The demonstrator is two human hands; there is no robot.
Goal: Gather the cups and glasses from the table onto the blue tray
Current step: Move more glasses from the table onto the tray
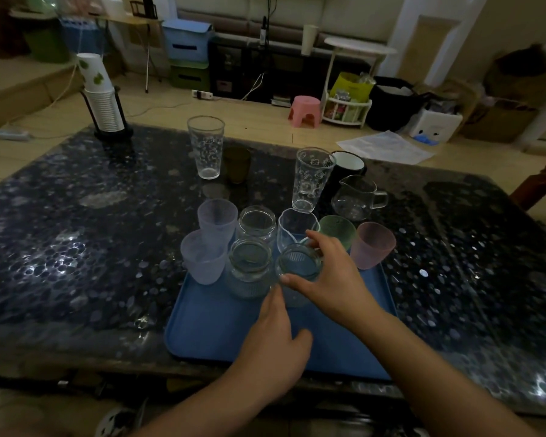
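A blue tray [215, 329] lies at the table's near edge. Its far end holds two frosted lilac cups [216, 220], two clear jars [249, 263], a clear beaker [293, 228], a green cup [336, 230] and a pink cup [372, 246]. My right hand [331, 279] is shut on a clear ribbed glass [298, 263] on the tray. My left hand [273, 339] hovers over the tray with fingers apart, fingertips near that glass. On the table beyond stand two tall printed glasses [206, 146], a dark amber cup [237, 164], a black mug [349, 164] and a glass pitcher [356, 197].
The dark pebble-patterned table [76, 234] carries a black rack of stacked paper cups [103, 102] at its far left corner. Beyond the table are a pink stool [304, 110], a white wire rack, bins and boxes on the floor.
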